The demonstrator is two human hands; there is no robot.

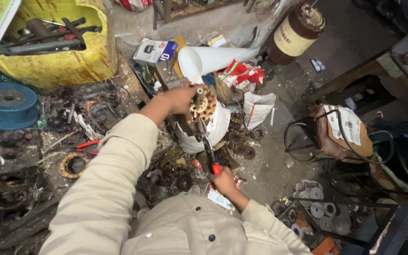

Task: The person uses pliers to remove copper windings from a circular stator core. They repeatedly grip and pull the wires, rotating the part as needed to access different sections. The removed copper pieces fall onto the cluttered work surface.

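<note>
Beneath the left hand, much is hard to read: the fingers wrap round the far side of a round motor stator with tan, copper-coloured windings, so how many fingers press on it cannot be told, only that the hand is closed on its left edge and holds it up. Just below that hand, the stator's lower part merges with a white sack, and where one ends and the other begins is unclear.

Nearer the body, the right hand is curled tight about the red-tipped handle of a slim dark tool. Whether it is pliers or a screwdriver cannot be made out, since the grip hides the handle. The tool's shaft runs up and away from this hand, and its tip meets the underside of the stator, so the stator sits above and slightly left of the right hand, well apart from it.

Left of the left forearm, red-handled pliers lie half buried in dark scrap. Beyond the left hand, a white paper roll lies across the clutter. A yellow tub is cut off at the top edge.
</note>
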